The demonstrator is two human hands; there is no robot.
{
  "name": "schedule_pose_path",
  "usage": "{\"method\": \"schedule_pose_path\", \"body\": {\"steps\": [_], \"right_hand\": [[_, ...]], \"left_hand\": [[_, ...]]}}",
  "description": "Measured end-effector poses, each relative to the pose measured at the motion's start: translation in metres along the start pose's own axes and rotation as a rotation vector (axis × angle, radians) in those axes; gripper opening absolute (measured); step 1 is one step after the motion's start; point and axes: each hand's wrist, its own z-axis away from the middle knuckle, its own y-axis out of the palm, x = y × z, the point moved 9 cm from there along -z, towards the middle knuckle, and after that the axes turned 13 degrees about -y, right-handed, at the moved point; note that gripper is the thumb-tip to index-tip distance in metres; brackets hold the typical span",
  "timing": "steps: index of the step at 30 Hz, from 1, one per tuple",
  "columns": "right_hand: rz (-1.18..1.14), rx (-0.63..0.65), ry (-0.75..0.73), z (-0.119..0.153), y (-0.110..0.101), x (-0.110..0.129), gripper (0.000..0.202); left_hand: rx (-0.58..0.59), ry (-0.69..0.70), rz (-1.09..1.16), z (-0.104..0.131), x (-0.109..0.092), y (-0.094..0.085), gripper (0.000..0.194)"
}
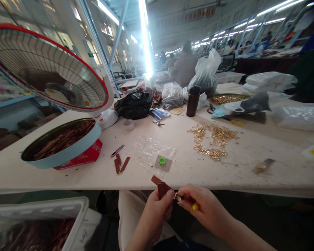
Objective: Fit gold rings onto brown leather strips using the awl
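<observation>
Just in front of the table edge, my left hand (159,209) is closed on brown leather straps (159,184), whose flat ends stick up above the thumb. A small gold metal fitting (177,197) shows at the straps' lower right end, between both hands. My right hand (199,204) has its fingertips pinched at that fitting. From under its fingers pokes the yellow end of a small tool (195,206); the rest of it is hidden in the hand. On the table ahead lie several finished-looking brown leather tabs (125,164) with gold ends, beside small scissors (117,150).
Gold rings (217,139) lie spread at centre right. A green cap (162,160) sits on a grey square by clear plastic. Leather strips fill a round tin (65,153) under a red-rimmed fan (49,69). A dark bottle (193,101) stands behind; a white crate (86,209) is lower left.
</observation>
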Motion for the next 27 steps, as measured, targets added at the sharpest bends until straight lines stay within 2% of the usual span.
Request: {"method": "schedule_pose_path", "body": {"steps": [3,6,9,11,14,17,21,24,27], "right_hand": [[0.02,0.006,-0.165,-0.002,-0.006,0.012,0.013],[-0.019,0.02,-0.194,-0.003,-0.005,0.009,0.016],[-0.103,0.015,-0.136,-0.005,-0.001,0.001,0.02],[-0.171,0.016,-0.078,-0.005,0.001,-0.005,0.022],[-0.245,0.006,-0.004,-0.002,0.003,-0.012,0.023],[-0.291,-0.012,0.089,0.002,0.004,-0.021,0.022],[-0.401,-0.049,0.216,0.007,0.008,-0.033,0.014],[-0.491,-0.05,0.239,0.007,0.014,-0.035,0.013],[-0.503,-0.108,0.215,0.003,0.012,-0.033,0.01]], "left_hand": [[0.011,0.008,-0.058,0.002,0.002,0.002,0.034],[-0.054,0.134,-0.187,0.004,-0.004,-0.001,0.03],[-0.133,0.284,-0.365,0.01,-0.014,0.0,0.022],[-0.169,0.33,-0.465,0.014,-0.016,0.004,0.017],[-0.188,0.346,-0.543,0.017,-0.015,0.009,0.017],[-0.156,0.34,-0.553,0.019,-0.013,0.013,0.015],[-0.162,0.349,-0.597,0.022,-0.015,0.015,0.013],[-0.198,0.372,-0.643,0.024,-0.016,0.014,0.014],[-0.168,0.364,-0.529,0.019,-0.014,0.013,0.012]]}}
